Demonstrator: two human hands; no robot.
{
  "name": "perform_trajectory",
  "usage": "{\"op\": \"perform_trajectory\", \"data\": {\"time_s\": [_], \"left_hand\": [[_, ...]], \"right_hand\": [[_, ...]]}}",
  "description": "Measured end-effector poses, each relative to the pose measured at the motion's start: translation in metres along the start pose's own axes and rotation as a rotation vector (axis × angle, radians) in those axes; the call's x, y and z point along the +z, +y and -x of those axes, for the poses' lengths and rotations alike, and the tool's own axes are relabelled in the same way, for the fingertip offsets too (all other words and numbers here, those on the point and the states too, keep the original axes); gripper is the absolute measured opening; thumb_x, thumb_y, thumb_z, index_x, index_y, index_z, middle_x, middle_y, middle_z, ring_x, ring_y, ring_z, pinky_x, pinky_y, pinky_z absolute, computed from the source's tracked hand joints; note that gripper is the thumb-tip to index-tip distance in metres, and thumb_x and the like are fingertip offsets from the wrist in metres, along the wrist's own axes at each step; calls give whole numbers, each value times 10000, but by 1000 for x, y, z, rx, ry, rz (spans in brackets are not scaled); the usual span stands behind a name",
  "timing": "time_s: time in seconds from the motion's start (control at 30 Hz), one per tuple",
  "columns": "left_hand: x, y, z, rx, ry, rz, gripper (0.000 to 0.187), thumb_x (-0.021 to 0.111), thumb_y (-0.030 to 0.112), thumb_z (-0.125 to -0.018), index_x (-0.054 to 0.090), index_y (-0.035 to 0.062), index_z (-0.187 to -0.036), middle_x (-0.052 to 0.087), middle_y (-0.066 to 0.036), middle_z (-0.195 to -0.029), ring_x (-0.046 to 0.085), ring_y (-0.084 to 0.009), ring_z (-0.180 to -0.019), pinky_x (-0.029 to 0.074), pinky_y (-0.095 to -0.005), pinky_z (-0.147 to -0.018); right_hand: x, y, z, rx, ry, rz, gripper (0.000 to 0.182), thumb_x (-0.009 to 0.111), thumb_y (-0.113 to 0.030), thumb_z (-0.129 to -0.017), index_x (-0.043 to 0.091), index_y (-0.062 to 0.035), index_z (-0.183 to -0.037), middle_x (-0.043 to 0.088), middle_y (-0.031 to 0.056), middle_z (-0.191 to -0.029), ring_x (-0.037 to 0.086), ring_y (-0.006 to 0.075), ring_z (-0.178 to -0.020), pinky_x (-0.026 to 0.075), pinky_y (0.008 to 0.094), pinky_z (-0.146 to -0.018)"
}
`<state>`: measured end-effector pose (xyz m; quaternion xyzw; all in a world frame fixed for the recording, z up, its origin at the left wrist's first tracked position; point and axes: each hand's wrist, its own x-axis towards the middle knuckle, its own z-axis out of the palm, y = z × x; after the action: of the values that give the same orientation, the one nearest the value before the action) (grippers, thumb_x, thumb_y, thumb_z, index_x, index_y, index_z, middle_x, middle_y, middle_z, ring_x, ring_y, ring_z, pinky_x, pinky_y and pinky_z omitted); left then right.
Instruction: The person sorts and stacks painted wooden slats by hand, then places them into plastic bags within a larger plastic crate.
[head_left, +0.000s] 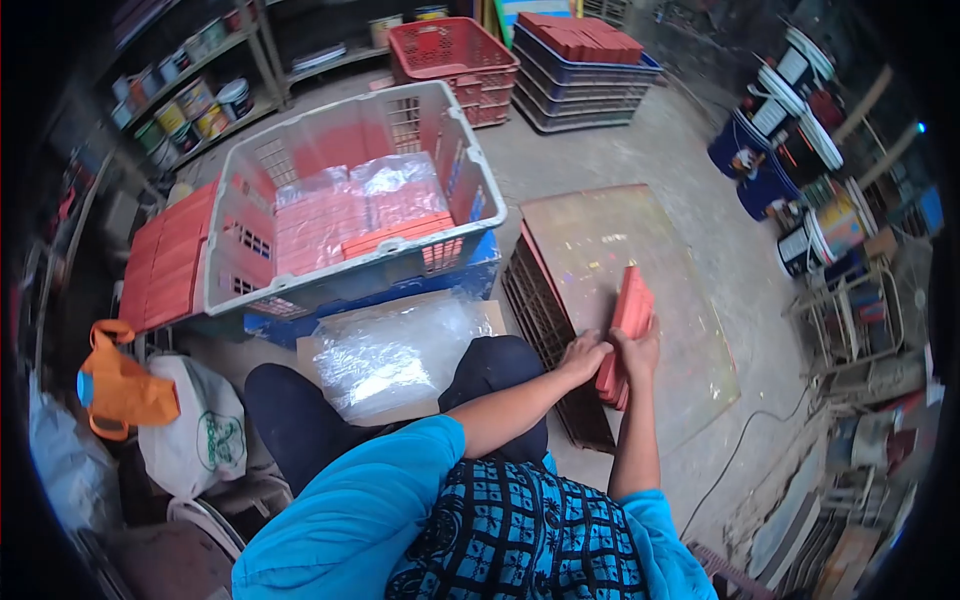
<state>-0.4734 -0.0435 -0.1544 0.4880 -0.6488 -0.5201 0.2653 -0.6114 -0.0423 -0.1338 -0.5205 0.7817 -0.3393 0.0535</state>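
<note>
Head view shows both hands closed on a stack of red pieces (pixel 626 330) over the board (pixel 640 290) — left hand (pixel 583 353) bracing its near side, right hand (pixel 640 352) clamping. A loose grip could let pieces fan out and slide off. Fingertips are hidden behind the stack; farther off, the grey crate (pixel 350 200) holds similar pieces, blurred under plastic.

The person is wearing a bright blue short-sleeved shirt (pixel 360 510) — its front panel (pixel 520 530) showing a black grid print — and dark navy trousers (pixel 300 420).
</note>
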Motion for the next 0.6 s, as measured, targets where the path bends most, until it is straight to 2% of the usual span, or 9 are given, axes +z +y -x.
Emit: {"op": "perform_trajectory", "data": {"time_s": [0.07, 0.1, 0.2, 0.23, 0.37, 0.43, 0.47, 0.53, 0.6], "left_hand": [[-12, 18, 9, 7, -28, 248, 588, 482, 343, -840, 404, -25, -1293, 471, -245, -1266, 463, -327, -1195, 350, -348, -1000], [-18, 18, 11, 164, -132, 286, 665, 485, 365, -832, 330, -23, -1349, 429, -238, -1316, 424, -301, -1234, 311, -343, -1029], [-38, 41, 29, 140, -196, 583, 713, 491, 377, -829, 277, -23, -1379, 370, -231, -1363, 368, -306, -1271, 270, -367, -1053], [-54, 53, 37, 157, -268, 584, 745, 487, 356, -832, 198, -4, -1416, 291, -216, -1416, 299, -309, -1311, 231, -386, -1073], [-127, 96, 64, 398, -369, 601, 825, 521, 325, -795, 117, -8, -1433, 250, -197, -1437, 257, -288, -1333, 199, -369, -1086], [-181, 123, 75, 534, -330, 520, 878, 553, 344, -762, 112, -7, -1435, 249, -189, -1440, 248, -265, -1340, 181, -349, -1090], [-208, 136, 82, 574, -313, 495, 887, 558, 348, -757, 111, -3, -1437, 246, -185, -1442, 244, -255, -1343, 173, -343, -1092], [-248, 144, 94, 648, -182, 353, 864, 594, 318, -763, 148, -7, -1428, 266, -205, -1438, 259, -253, -1343, 193, -340, -1091], [-287, 152, 115, 604, -109, 415, 861, 616, 310, -746, 188, -4, -1424, 324, -178, -1409, 326, -245, -1306, 221, -327, -1073]], "right_hand": [[-28, -30, 4, 274, -116, -398, 938, 757, -224, -646, 239, 15, -1391, 551, 177, -1093, 589, 300, -951, 494, 401, -793], [-47, -49, 6, 416, -173, -595, 917, 752, -184, -661, 237, 31, -1388, 563, 159, -1063, 609, 273, -906, 513, 367, -754], [-79, -83, 12, 387, -181, -909, 854, 711, -83, -702, 231, 1, -1402, 551, 116, -1061, 610, 184, -834, 512, 264, -649], [-94, -104, 11, 345, -195, -979, 829, 681, -38, -716, 227, -18, -1409, 542, 109, -1065, 604, 159, -838, 504, 242, -607], [-131, -184, 5, 127, -248, -1127, 830, 660, -34, -714, 212, -20, -1412, 516, 114, -1085, 595, 184, -859, 508, 275, -692], [-130, -231, 9, 3, -321, -1236, 837, 657, -36, -710, 204, -18, -1413, 511, 114, -1088, 581, 191, -888, 502, 301, -750], [-123, -248, 11, -52, -334, -1265, 858, 664, -41, -699, 190, -9, -1413, 504, 118, -1103, 545, 196, -968, 470, 335, -835], [-112, -295, 21, -75, -360, -1343, 859, 673, -57, -706, 185, -2, -1411, 496, 124, -1116, 512, 196, -1035, 446, 335, -873], [-100, -337, 28, -97, -424, -1396, 860, 680, -75, -718, 178, 1, -1412, 484, 133, -1143, 507, 200, -1052, 438, 334, -884]]}}
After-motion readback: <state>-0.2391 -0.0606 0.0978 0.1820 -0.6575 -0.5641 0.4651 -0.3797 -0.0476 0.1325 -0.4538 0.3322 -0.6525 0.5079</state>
